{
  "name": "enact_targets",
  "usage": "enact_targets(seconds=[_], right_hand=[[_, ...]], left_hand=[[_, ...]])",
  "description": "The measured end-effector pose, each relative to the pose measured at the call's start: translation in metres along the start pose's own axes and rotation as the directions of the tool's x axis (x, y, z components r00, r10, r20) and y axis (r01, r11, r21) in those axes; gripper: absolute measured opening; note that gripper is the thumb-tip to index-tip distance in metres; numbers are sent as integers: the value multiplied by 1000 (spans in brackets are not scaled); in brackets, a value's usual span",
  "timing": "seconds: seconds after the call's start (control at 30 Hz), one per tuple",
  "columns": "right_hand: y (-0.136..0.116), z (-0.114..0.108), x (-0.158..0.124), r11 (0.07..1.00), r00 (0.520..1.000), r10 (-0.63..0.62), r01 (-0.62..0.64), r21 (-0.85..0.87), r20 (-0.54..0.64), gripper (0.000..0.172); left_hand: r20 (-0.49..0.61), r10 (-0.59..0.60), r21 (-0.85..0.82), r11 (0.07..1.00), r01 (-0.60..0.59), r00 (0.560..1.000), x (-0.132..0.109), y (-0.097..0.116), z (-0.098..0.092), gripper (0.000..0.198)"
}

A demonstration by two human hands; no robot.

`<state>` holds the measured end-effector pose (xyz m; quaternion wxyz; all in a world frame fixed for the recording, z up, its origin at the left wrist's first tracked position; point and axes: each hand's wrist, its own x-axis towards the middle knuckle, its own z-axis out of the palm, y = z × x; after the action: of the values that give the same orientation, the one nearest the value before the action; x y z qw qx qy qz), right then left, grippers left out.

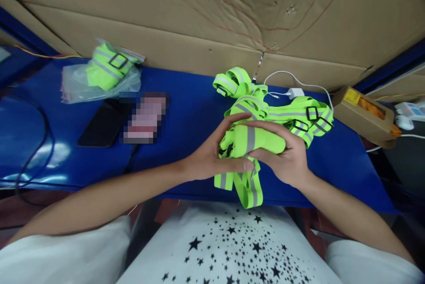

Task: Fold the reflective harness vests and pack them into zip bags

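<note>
Between both hands is a folded bundle of neon-yellow reflective strap with a grey stripe. My left hand grips its left end, thumb across the front and fingers behind. My right hand wraps round the right end, its thumb pressed on the front. Loose strap loops hang below the bundle toward the table's front edge. Just beyond the hands lies a heap of more reflective straps with black buckles. The fingers partly hide the bundle's inner folds.
A clear plastic bag with a folded reflective strap stands at the back left. Near it lie a black flat object and a blurred-out phone-like item. A white charger and a cardboard box are at right on the blue table.
</note>
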<state>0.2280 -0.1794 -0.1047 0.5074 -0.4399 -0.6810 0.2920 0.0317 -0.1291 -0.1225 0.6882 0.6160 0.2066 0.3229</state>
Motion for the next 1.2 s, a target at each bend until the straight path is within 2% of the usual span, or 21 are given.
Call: enact_targets(seconds=[0.07, 0.17, 0.23, 0.3, 0.4, 0.5, 0.6, 0.7, 0.77, 0.83, 0.9, 0.97, 1.03, 1.1, 1.2], right_hand=[[-1, 2, 0, 999, 997, 31, -30, 16, -74, 43], [0, 7, -1, 994, 991, 91, -85, 64, -96, 40], [3, 10, -3, 996, 992, 83, -78, 52, -99, 39], [6, 12, -4, 1000, 995, 8, -10, -17, -104, 41], [11, 11, -5, 971, 980, -193, 186, -149, -36, 50], [18, 5, -3, 898, 923, -383, 384, -217, 48, 62], [25, 0, 0, 830, 868, -485, 495, -256, 108, 66], [31, -2, 3, 731, 784, -599, 618, -289, 163, 64], [32, -2, 2, 650, 721, -668, 685, -328, 183, 63], [28, -2, 0, 605, 694, -687, 710, -359, 214, 63], [23, -1, -4, 617, 710, -670, 695, -368, 219, 62], [16, -2, -6, 649, 731, -656, 674, -353, 188, 63], [11, -4, -5, 671, 738, -651, 668, -322, 177, 63], [10, -6, 0, 718, 772, -595, 635, -286, 223, 59], [16, -10, 8, 816, 847, -462, 522, -249, 262, 52]], left_hand=[[-49, -22, 17, 1000, 23, 999, 3, -3, 2, 85], [10, -151, 24, 988, 150, 989, 5, -8, 3, 69], [26, -199, 2, 980, 199, 980, 5, -12, 4, 59], [0, -229, -60, 972, 229, 973, 5, -14, 5, 53], [5, -294, -205, 935, 288, 956, 5, -16, 6, 49], [131, -292, -394, 861, 320, 947, 5, -15, 4, 53], [223, -215, -530, 792, 303, 951, 4, -16, 0, 76], [222, -175, -584, 764, 274, 959, 2, -20, -1, 100], [203, -181, -595, 758, 268, 962, -1, -22, 0, 102], [217, -185, -598, 751, 280, 959, -2, -22, 2, 100], [291, -156, -588, 749, 305, 944, -4, -19, 4, 100], [401, -95, -553, 767, 324, 911, -5, -15, 5, 97], [461, -45, -520, 796, 311, 886, -5, -14, 4, 89], [414, -40, -523, 807, 274, 909, -4, -16, 0, 80], [262, -102, -564, 791, 238, 960, -2, -23, -6, 68]])
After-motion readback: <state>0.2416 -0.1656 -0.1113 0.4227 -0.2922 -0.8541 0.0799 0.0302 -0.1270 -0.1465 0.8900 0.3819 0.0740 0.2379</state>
